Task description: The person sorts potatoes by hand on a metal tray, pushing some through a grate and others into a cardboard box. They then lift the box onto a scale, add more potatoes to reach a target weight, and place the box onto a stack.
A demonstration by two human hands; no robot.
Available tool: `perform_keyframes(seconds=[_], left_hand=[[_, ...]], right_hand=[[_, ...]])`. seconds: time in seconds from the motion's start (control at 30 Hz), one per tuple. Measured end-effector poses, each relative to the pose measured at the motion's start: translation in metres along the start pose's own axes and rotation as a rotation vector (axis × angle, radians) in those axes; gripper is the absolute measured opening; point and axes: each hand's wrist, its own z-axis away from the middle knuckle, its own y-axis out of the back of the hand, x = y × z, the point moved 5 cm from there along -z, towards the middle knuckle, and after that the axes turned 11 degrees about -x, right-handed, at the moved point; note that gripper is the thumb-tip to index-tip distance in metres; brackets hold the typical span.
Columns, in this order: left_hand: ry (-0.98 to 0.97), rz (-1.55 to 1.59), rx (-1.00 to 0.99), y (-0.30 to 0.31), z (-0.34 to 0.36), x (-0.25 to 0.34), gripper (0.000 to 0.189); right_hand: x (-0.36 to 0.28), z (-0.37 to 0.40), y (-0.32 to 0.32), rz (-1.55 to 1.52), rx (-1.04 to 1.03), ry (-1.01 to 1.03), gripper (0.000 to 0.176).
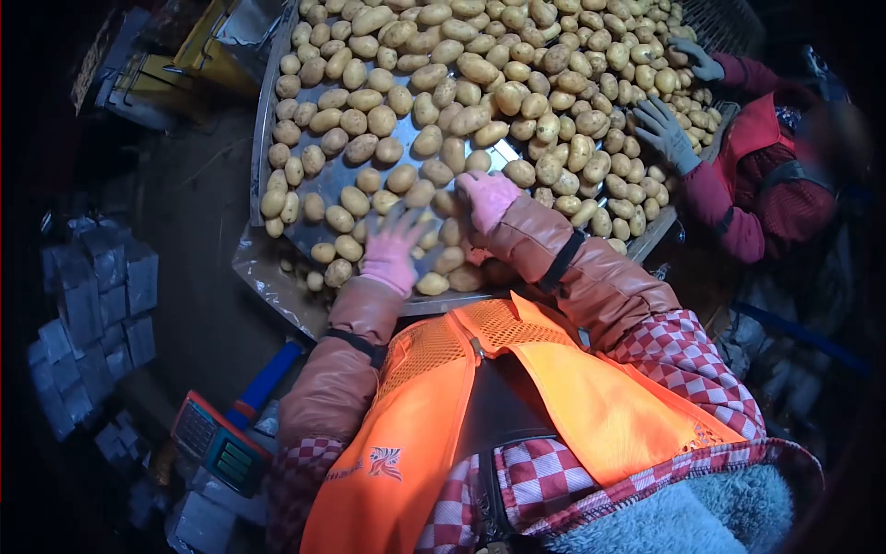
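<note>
I note remotely that potatoes (353, 200) lie under and beyond the left fingers (395, 227), spread wide, likely to span several, and the right fingers (473, 186), grip untellable, while the rim (261, 148) of the desk (336, 175) presumably stops rolling.

1. A metal-topped table (261, 148) with a raised rim along its left edge carries the load.
2. Tan-skinned potatoes (477, 67) of mixed sizes lie directly on it, crowded closely across the far and right parts.
3. Toward the left they spread out, some touching, some just apart, with bare, shiny metal (342, 173) between them.
4. Several sit near the left rim.
</note>
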Motion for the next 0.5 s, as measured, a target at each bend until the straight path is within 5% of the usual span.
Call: perform_keyframes(seconds=[0.13,0.23,0.33,0.4,0.5], left_hand=[[0.405,-0.067,0.022,-0.013,0.017,-0.097,0.039],[0.785,-0.162,0.142,0.019,0.006,-0.112,0.039],[0.356,-0.186,0.278,0.055,-0.050,-0.050,0.040],[0.002,-0.061,0.246,0.040,-0.111,-0.008,0.042],[0.170,0.010,-0.156,0.027,-0.176,0.061,0.045]], right_hand=[[0.024,0.025,-0.005,-0.716,-0.072,-0.008,0.049],[0.058,0.062,-0.014,-1.358,-0.028,0.090,0.053],[0.071,0.110,-0.013,-2.179,0.020,0.167,0.055],[0.075,0.133,-0.001,-2.254,0.101,0.248,0.057],[0.108,0.151,-0.036,-2.333,0.219,0.032,0.055]])
